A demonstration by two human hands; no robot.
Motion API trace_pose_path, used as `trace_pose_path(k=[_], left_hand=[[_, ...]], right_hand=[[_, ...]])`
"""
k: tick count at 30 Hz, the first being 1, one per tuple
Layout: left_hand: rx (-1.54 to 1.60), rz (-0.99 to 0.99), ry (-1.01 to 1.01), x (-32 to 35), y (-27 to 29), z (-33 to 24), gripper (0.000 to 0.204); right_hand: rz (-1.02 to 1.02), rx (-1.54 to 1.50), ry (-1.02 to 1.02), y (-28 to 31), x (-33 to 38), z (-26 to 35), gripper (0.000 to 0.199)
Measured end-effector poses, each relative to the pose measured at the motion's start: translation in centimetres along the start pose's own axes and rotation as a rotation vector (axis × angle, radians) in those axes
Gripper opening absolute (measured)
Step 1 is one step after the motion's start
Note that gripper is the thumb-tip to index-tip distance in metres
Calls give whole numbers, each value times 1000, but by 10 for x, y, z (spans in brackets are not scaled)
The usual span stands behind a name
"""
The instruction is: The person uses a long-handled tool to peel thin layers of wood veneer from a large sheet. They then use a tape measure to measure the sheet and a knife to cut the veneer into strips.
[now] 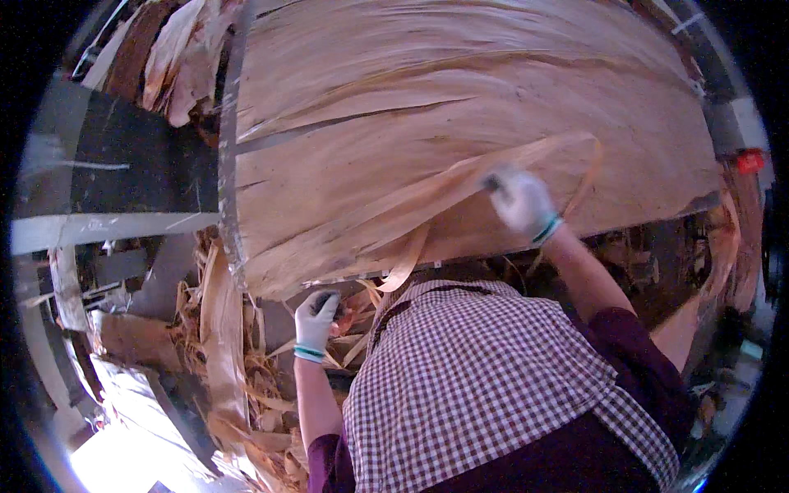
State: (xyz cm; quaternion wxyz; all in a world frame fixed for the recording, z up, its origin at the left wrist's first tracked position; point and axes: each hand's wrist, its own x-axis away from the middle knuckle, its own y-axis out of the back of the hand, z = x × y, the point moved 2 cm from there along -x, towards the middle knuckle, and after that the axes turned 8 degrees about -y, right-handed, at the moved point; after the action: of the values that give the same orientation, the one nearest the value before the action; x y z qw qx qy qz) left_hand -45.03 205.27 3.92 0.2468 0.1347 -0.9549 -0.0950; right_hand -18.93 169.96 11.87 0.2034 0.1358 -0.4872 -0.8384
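I see the right hand (523, 200) pinching a thin veneer strip (493, 177) peeling off the big veneer sheet (460, 90) on the table. It looks light, floppy and brittle (splits along grain), so grip near the torn end. The left hand (316, 319) is curled at the sheet's near edge; hold unclear.

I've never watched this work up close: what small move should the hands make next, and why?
Probably draw the right hand further back, peeling the thin loose strip off the veneer sheet. The strip already curls clear of the sheet at that hand, while the left hand sits low by the sheet's near edge.
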Motion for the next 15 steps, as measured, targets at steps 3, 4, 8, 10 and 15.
trace_pose_path(k=[3,4,8,10,15], left_hand=[[-548,-76,-532,-25,-39,-52,43],[-769,-56,-656,-37,-52,-68,50],[-1168,75,-733,-80,-82,-78,70],[-1155,76,-744,-89,-85,-79,69],[-1120,63,-809,-97,-85,-69,66]], right_hand=[[204,30,325,-67,34,40,36],[451,154,301,-77,38,56,39],[450,80,406,-117,34,76,33],[427,141,481,-121,29,72,29],[330,-58,270,-52,51,29,22]])
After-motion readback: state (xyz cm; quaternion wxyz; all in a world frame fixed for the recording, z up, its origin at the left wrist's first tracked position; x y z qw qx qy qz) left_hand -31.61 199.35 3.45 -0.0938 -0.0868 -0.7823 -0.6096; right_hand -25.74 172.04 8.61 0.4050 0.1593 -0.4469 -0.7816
